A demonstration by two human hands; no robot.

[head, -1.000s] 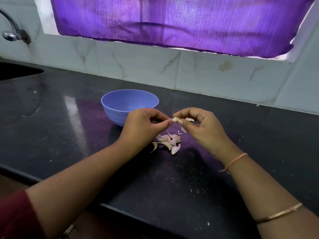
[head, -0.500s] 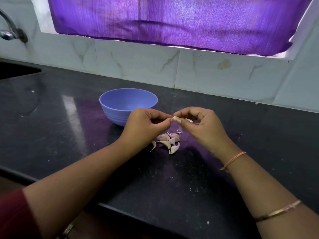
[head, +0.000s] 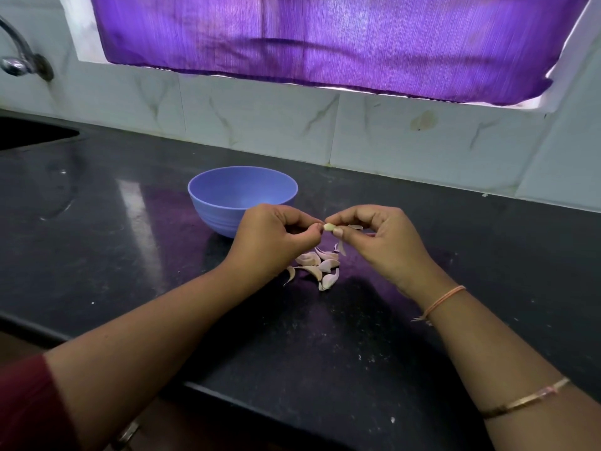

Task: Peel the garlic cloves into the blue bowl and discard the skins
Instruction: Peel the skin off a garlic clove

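A small pale garlic clove (head: 328, 227) is pinched between the fingertips of my left hand (head: 271, 237) and my right hand (head: 377, 237), held above the black counter. A strip of papery skin (head: 341, 247) hangs down from my right fingers. Under my hands lies a small heap of garlic cloves and skins (head: 317, 266). The blue bowl (head: 242, 198) stands just behind my left hand; what I see of its inside looks bare.
The black stone counter (head: 325, 336) runs to a front edge near me. A sink (head: 32, 133) and tap (head: 19, 56) sit at the far left. A tiled wall and a purple curtain (head: 325, 43) close the back.
Both hands stay together on the clove, almost in place. The loose skin now hangs lower from my right fingers.
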